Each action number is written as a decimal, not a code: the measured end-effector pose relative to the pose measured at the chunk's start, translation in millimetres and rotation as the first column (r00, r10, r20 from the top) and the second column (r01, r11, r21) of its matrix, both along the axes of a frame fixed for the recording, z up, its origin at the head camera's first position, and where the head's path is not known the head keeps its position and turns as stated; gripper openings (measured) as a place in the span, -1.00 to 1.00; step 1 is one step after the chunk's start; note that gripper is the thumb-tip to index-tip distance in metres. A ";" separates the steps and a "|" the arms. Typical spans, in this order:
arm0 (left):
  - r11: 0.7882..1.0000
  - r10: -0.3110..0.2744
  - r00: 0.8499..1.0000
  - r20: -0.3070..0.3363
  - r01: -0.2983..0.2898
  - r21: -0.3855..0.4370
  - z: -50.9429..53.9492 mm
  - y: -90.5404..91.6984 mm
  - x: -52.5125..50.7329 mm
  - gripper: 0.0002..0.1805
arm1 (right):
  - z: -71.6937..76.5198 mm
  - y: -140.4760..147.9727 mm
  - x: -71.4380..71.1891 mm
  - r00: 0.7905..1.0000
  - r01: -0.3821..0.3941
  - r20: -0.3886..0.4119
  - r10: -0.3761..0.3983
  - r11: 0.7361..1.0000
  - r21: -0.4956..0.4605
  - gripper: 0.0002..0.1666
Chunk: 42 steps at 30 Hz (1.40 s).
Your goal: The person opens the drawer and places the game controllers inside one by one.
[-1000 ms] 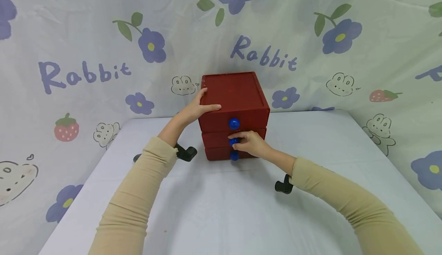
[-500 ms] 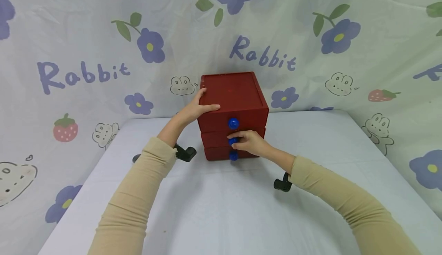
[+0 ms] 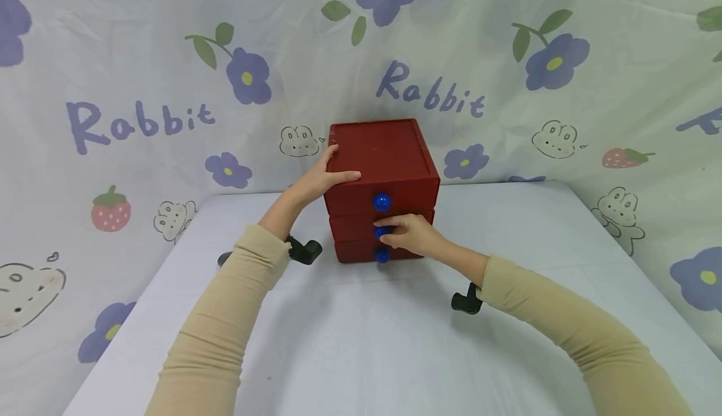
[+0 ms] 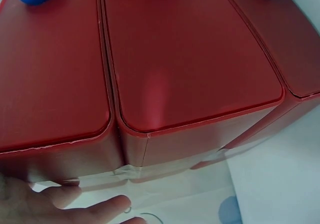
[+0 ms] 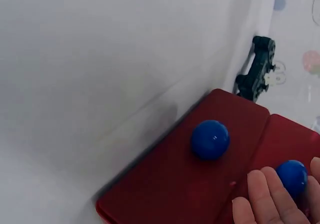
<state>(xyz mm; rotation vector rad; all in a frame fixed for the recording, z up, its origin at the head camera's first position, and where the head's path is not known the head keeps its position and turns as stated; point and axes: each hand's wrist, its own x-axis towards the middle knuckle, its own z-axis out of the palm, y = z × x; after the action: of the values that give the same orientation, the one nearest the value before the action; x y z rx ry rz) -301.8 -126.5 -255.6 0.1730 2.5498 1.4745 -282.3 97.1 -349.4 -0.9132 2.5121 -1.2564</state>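
A red three-drawer cabinet (image 3: 386,153) stands at the back of the white table, each drawer front bearing a round blue knob. My left hand (image 3: 317,181) rests on the cabinet's upper left edge, thumb lying on the top and fingers spread along the side. Part of that hand shows low in the left wrist view, its fingers extended beside the cabinet. My right hand (image 3: 414,234) pinches the middle blue knob (image 5: 292,178) between thumb and fingers, partly covering it. Above it is the top knob (image 3: 381,202); below is the bottom knob (image 5: 210,140). All three drawers look pushed in.
A white curtain (image 3: 429,46) with flowers, rabbits and lettering hangs behind the cabinet. The white table (image 3: 350,341) stretches to the front and sides. Black pieces (image 3: 304,251) show beside the left forearm, and another black piece (image 3: 467,302) shows under the right wrist.
The right forearm has shifted very slightly to the right. Both hands keep their places on the cabinet and the knob, and the drawers look the same.
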 end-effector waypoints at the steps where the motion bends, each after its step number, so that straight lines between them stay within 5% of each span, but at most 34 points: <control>1: 1.000 0.001 1.000 -0.005 -0.001 -0.006 -1.3 -0.4 -1.1 0.01 | 1.7 1.0 0.8 1.000 -0.001 0.006 0.001 1.000 0.004 -0.61; 18: 1.000 0.008 1.000 -0.017 -0.009 -0.028 -5.5 -1.0 -5.2 0.01 | 84.0 19.9 20.6 0.994 -0.104 -0.038 0.103 0.995 -0.007 -0.54; 26: 1.000 0.005 1.000 0.004 -0.005 -0.004 2.0 1.7 -0.2 -0.01 | 125.0 31.2 -5.0 0.997 -0.021 -0.069 0.021 1.000 0.009 -0.45; 34: 1.000 -0.003 1.000 0.005 0.004 -0.015 19.6 9.9 19.6 -0.06 | 125.9 43.8 -49.0 0.986 0.090 -0.140 -0.087 0.996 0.014 -0.38; 42: 1.000 -0.010 1.000 0.004 0.010 -0.011 17.0 8.9 14.9 -0.05 | 113.2 50.0 -68.6 0.987 0.109 -0.132 -0.094 0.987 0.115 -0.28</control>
<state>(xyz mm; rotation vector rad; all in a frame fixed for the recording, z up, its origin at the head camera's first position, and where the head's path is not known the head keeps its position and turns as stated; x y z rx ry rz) -286.9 -117.6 -238.5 0.1805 2.5496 1.4551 -350.8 147.1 -236.2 -0.8725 2.7315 -1.0901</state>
